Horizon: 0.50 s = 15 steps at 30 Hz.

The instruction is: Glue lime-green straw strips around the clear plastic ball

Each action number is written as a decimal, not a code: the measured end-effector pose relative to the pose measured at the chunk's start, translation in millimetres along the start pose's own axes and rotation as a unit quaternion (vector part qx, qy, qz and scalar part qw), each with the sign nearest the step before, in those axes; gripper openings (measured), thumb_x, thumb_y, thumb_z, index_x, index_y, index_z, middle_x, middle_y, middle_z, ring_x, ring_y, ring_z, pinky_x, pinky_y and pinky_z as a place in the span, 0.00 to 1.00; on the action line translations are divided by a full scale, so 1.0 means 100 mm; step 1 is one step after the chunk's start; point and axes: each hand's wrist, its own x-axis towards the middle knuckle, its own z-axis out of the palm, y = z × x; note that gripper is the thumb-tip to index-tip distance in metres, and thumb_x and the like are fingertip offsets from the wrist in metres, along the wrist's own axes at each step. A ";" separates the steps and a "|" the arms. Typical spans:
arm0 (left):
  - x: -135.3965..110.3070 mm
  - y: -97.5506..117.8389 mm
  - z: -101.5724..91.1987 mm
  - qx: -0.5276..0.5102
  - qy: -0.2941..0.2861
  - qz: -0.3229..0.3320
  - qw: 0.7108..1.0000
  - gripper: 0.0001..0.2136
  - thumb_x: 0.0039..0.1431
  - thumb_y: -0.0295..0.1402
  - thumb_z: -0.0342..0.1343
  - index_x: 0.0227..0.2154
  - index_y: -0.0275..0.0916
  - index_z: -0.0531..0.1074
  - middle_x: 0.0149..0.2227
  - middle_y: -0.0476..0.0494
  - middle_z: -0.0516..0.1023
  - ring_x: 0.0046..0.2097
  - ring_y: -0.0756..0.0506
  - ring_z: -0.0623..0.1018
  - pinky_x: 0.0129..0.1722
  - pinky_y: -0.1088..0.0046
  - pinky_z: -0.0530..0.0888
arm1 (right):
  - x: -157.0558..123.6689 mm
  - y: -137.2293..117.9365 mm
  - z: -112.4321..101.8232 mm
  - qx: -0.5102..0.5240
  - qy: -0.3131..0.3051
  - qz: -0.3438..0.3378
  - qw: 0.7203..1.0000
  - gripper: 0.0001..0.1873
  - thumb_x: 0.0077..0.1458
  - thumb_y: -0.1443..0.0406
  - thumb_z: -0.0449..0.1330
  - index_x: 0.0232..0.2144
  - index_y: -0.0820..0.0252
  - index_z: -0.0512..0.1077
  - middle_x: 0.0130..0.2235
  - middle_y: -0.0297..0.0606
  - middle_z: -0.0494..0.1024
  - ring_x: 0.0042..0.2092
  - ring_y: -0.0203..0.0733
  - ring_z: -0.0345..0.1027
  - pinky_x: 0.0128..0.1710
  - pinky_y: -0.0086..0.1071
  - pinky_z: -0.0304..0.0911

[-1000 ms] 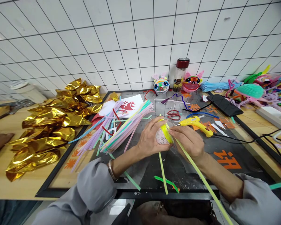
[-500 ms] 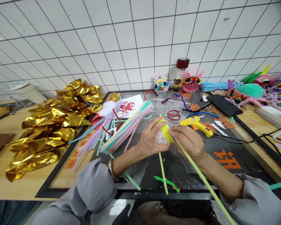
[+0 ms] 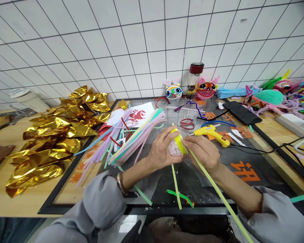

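Note:
My left hand (image 3: 162, 148) is closed around a whitish-pink ball (image 3: 174, 149) that has bright yellow pipe cleaner wound in a band across it. Against the band's right side, my right hand (image 3: 205, 152) pinches a long pale yellow pipe cleaner (image 3: 218, 190). Its free length trails down past my right wrist and off the table's front edge. Below the ball lies another pale yellow pipe cleaner (image 3: 176, 187), crossing a short green piece (image 3: 179, 197). A yellow glue gun (image 3: 212, 135) rests just beyond my right hand, its nozzle near my fingers.
Bundled pastel pipe cleaners (image 3: 139, 138) lie left of my hands, beside crumpled gold foil (image 3: 55, 135). Behind are red-handled scissors (image 3: 187, 124), a glass bottle (image 3: 193, 81) and two decorated animal heads (image 3: 173, 91). On the right lie a black phone (image 3: 242, 112) and cables (image 3: 266, 152).
Both hands stay in nearly the same place on the ball and the pipe cleaner. The whole view shifts very slightly.

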 end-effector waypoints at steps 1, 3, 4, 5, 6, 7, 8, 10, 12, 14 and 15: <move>0.00 0.00 0.00 0.003 -0.002 0.000 1.000 0.35 0.51 0.41 0.69 0.60 0.41 0.64 0.63 0.27 0.71 0.64 0.31 0.74 0.61 0.49 0.74 | 0.01 0.00 0.00 -0.002 -0.001 -0.001 1.000 0.11 0.61 0.77 0.57 0.42 0.62 0.75 0.36 0.47 0.84 0.37 0.43 0.79 0.37 0.37 0.75; 0.00 0.00 -0.01 0.008 -0.005 -0.001 1.000 0.35 0.51 0.42 0.69 0.60 0.41 0.64 0.63 0.28 0.71 0.64 0.32 0.74 0.62 0.50 0.74 | 0.02 0.00 -0.01 -0.006 0.000 -0.003 1.000 0.11 0.61 0.77 0.56 0.41 0.61 0.75 0.36 0.46 0.84 0.36 0.43 0.78 0.36 0.36 0.75; 0.00 0.00 -0.01 0.009 -0.008 -0.003 1.000 0.35 0.51 0.42 0.69 0.60 0.42 0.64 0.63 0.29 0.71 0.64 0.32 0.74 0.62 0.50 0.73 | 0.02 -0.01 -0.01 -0.007 0.000 -0.004 1.000 0.11 0.61 0.77 0.57 0.41 0.62 0.75 0.36 0.46 0.84 0.36 0.42 0.79 0.36 0.36 0.75; 0.00 0.00 -0.02 0.009 -0.011 -0.006 1.000 0.35 0.51 0.42 0.69 0.60 0.42 0.65 0.64 0.29 0.71 0.64 0.32 0.74 0.62 0.51 0.73 | 0.02 -0.01 -0.01 -0.007 0.001 -0.005 1.000 0.11 0.61 0.77 0.57 0.41 0.62 0.75 0.36 0.46 0.84 0.36 0.43 0.79 0.36 0.36 0.75; 0.00 0.00 -0.02 0.008 -0.012 -0.008 1.000 0.35 0.51 0.43 0.69 0.60 0.43 0.65 0.64 0.29 0.71 0.64 0.32 0.74 0.62 0.51 0.73 | 0.02 -0.01 -0.01 -0.008 0.001 -0.005 1.000 0.11 0.61 0.77 0.57 0.41 0.62 0.75 0.36 0.47 0.84 0.36 0.43 0.79 0.36 0.36 0.75; 0.00 0.00 -0.02 0.008 -0.012 -0.007 1.000 0.35 0.51 0.43 0.69 0.60 0.43 0.65 0.64 0.29 0.71 0.64 0.32 0.74 0.62 0.51 0.73 | 0.02 -0.01 -0.01 -0.007 0.001 -0.006 1.000 0.11 0.61 0.77 0.57 0.41 0.62 0.75 0.36 0.47 0.84 0.36 0.43 0.79 0.36 0.36 0.75; 0.00 0.00 -0.02 0.008 -0.011 -0.003 1.000 0.35 0.51 0.43 0.69 0.60 0.43 0.65 0.64 0.29 0.71 0.64 0.32 0.74 0.62 0.51 0.73 | 0.02 -0.01 -0.01 -0.007 0.000 -0.006 1.000 0.11 0.61 0.77 0.57 0.42 0.62 0.75 0.36 0.47 0.84 0.36 0.43 0.79 0.37 0.36 0.75; 0.00 -0.01 -0.02 0.008 -0.005 0.006 1.000 0.34 0.51 0.42 0.69 0.60 0.42 0.64 0.63 0.28 0.71 0.63 0.32 0.75 0.61 0.51 0.74 | 0.02 0.00 -0.01 -0.006 0.001 -0.006 1.000 0.11 0.61 0.77 0.57 0.42 0.62 0.75 0.36 0.46 0.84 0.36 0.43 0.79 0.37 0.36 0.75; 0.00 -0.01 -0.02 0.009 0.000 0.011 1.000 0.34 0.51 0.41 0.69 0.60 0.42 0.64 0.62 0.28 0.71 0.63 0.32 0.75 0.60 0.50 0.74 | 0.02 0.00 0.00 -0.007 0.005 -0.006 1.000 0.11 0.61 0.77 0.57 0.42 0.62 0.75 0.36 0.46 0.84 0.36 0.42 0.79 0.37 0.36 0.75; -0.01 -0.02 0.00 0.012 0.001 0.007 1.000 0.34 0.50 0.41 0.70 0.60 0.42 0.64 0.62 0.28 0.71 0.63 0.32 0.75 0.60 0.50 0.74 | 0.02 0.00 0.00 -0.010 0.008 -0.005 1.000 0.11 0.61 0.77 0.57 0.41 0.62 0.75 0.36 0.46 0.83 0.36 0.42 0.79 0.36 0.35 0.74; -0.01 -0.02 0.00 0.013 0.001 0.005 1.000 0.34 0.50 0.41 0.70 0.59 0.42 0.64 0.62 0.28 0.71 0.63 0.32 0.75 0.60 0.50 0.74 | 0.01 0.00 0.01 -0.010 0.007 -0.005 1.000 0.11 0.61 0.77 0.57 0.41 0.62 0.75 0.36 0.46 0.83 0.36 0.42 0.79 0.36 0.35 0.74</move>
